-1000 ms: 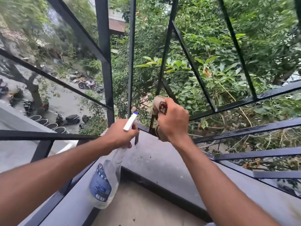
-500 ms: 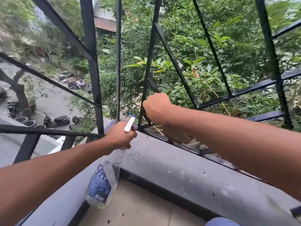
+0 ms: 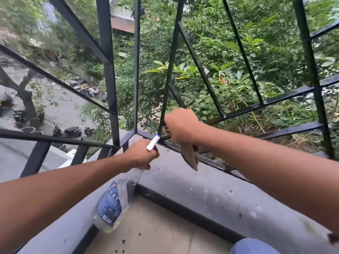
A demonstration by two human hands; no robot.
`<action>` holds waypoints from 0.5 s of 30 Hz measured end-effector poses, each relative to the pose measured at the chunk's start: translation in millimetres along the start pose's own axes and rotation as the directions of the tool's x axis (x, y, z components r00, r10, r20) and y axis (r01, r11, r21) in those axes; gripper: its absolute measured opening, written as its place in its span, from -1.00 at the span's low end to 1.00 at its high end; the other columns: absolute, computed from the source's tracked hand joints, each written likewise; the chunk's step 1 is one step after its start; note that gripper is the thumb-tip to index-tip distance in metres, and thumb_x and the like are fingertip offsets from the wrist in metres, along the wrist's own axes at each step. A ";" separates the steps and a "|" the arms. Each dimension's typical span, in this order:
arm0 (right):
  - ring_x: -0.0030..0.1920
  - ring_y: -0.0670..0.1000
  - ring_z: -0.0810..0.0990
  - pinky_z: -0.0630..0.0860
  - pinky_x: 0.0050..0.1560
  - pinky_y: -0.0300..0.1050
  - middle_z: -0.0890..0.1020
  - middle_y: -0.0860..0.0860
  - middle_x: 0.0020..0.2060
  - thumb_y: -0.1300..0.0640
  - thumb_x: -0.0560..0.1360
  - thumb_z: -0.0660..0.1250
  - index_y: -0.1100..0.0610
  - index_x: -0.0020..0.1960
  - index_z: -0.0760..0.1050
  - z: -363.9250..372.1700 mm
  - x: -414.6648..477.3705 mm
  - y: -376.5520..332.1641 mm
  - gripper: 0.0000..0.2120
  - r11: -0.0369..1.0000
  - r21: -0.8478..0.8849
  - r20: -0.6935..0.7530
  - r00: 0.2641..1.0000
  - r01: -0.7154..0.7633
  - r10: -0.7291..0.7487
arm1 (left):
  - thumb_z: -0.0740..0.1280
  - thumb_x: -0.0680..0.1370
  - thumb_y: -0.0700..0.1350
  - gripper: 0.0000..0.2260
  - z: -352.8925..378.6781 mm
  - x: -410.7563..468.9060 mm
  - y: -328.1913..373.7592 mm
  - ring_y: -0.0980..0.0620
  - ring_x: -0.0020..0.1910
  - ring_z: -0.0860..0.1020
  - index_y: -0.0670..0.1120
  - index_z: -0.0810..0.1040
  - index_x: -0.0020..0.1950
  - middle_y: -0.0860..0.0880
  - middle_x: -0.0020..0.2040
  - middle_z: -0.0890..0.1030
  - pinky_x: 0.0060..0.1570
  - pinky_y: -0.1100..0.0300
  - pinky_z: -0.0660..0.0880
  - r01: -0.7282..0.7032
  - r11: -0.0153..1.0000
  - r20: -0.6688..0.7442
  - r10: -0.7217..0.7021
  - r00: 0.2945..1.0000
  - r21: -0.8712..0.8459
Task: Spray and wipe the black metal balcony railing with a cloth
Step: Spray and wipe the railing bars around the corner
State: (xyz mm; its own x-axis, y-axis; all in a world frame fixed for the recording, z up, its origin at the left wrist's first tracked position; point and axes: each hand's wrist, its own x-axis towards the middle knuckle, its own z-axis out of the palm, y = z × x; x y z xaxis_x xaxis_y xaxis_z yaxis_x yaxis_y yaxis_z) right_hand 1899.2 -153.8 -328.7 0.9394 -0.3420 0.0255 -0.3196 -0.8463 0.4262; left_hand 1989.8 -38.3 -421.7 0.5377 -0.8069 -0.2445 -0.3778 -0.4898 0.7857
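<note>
The black metal railing (image 3: 107, 74) rises from the grey ledge at the balcony's corner, with upright and slanted bars. My right hand (image 3: 180, 126) grips a brown cloth (image 3: 189, 156) low on a thin slanted bar (image 3: 169, 70), close to the bottom rail. The cloth's loose end hangs down over the ledge. My left hand (image 3: 140, 155) holds a clear spray bottle (image 3: 113, 204) by its neck. The bottle has a blue label and a white nozzle and hangs just left of the cloth.
A grey concrete ledge (image 3: 201, 191) runs under the railing, speckled with drops and dirt. The tan balcony floor (image 3: 156, 230) lies below it. Beyond the bars are green foliage and, far below on the left, a street with parked scooters (image 3: 72, 131).
My right hand has turned over on the bar and slid down toward the bottom rail, and the cloth now hangs beneath it. My left hand with the bottle has barely moved.
</note>
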 end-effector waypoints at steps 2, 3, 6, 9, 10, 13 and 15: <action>-0.12 0.12 0.60 0.57 -0.13 -0.02 0.58 0.04 -0.16 0.19 0.51 0.32 0.09 -0.04 0.49 18.6 -16.1 -2.5 -0.96 0.992 0.124 -0.032 0.999 -0.005 0.009 | 0.33 0.57 -0.22 -0.93 1.1 1.1 -1.5 -0.03 -0.49 0.62 -0.14 0.52 -0.12 -0.12 -0.24 0.54 -0.49 0.24 0.47 0.007 1.000 -0.001 -0.007 1.000 0.005; -0.12 0.11 0.61 0.60 -0.11 0.00 0.57 0.04 -0.15 0.20 0.51 0.32 0.11 0.01 0.50 30.7 -22.5 -6.4 -0.92 0.985 0.171 -0.048 0.999 0.007 0.001 | 0.33 0.57 -0.23 -0.92 0.8 1.9 -2.6 -0.04 -0.48 0.63 -0.15 0.52 -0.12 -0.12 -0.24 0.55 -0.48 0.24 0.48 0.011 1.000 -0.005 -0.011 1.000 0.009; -0.07 0.15 0.62 0.47 -0.25 -0.02 0.54 0.09 -0.02 0.25 0.52 0.27 0.16 0.14 0.50 62.8 -23.2 -22.6 -0.80 0.978 0.205 -0.088 0.996 0.039 -0.021 | 0.32 0.58 -0.23 -0.84 -1.7 4.9 -6.3 -0.03 -0.48 0.61 -0.11 0.51 -0.20 -0.07 -0.29 0.55 -0.41 0.20 0.52 0.039 0.999 -0.042 -0.038 0.998 0.014; -0.06 0.22 0.64 0.34 -0.28 0.02 0.47 0.12 0.05 0.26 0.57 0.25 0.18 0.14 0.51 78.9 -9.9 -39.3 -0.83 0.961 0.265 -0.111 0.987 -0.080 0.113 | 0.31 0.58 -0.24 -0.81 -4.4 8.4 -6.3 0.01 -0.51 0.61 -0.08 0.49 -0.23 -0.05 -0.32 0.53 -0.49 0.25 0.46 0.040 0.999 -0.069 -0.038 0.997 0.019; -0.07 0.23 0.64 0.33 -0.27 0.03 0.45 0.12 0.06 0.25 0.57 0.26 0.17 0.13 0.52 81.5 -3.9 -45.3 -0.84 0.947 0.297 -0.099 0.982 -0.124 0.160 | 0.31 0.58 -0.24 -0.82 -5.3 8.9 -7.7 0.01 -0.50 0.62 -0.09 0.50 -0.22 -0.05 -0.31 0.54 -0.51 0.27 0.44 0.037 0.999 -0.068 -0.035 0.997 0.020; -0.11 0.21 0.62 0.38 -0.23 0.03 0.38 0.09 0.01 0.19 0.58 0.32 0.08 0.11 0.58 84.3 8.6 -55.3 -0.86 0.892 0.391 -0.055 0.962 -0.227 0.269 | 0.31 0.59 -0.25 -0.81 -5.7 7.4 -9.3 0.00 -0.47 0.63 -0.09 0.50 -0.22 -0.08 -0.30 0.56 -0.51 0.27 0.44 0.016 1.000 -0.053 -0.015 0.999 0.026; -0.11 0.19 0.62 0.42 -0.19 0.01 0.32 0.06 -0.04 0.16 0.56 0.37 0.04 0.12 0.59 85.3 13.6 -58.5 -0.84 0.868 0.414 -0.023 0.951 -0.272 0.309 | 0.31 0.59 -0.24 -0.81 -7.3 6.2 -13.0 0.00 -0.46 0.64 -0.08 0.50 -0.22 -0.09 -0.29 0.57 -0.52 0.28 0.43 0.012 0.999 -0.051 -0.010 0.999 0.037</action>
State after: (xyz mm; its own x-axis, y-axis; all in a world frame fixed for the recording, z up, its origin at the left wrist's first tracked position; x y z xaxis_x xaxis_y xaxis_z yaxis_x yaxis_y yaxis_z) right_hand 1920.1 -143.8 -430.3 0.7973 -0.5773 0.1765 -0.5847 -0.8111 -0.0116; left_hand 2003.5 -34.6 -429.2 0.5793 -0.7840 -0.2232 -0.3992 -0.5115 0.7609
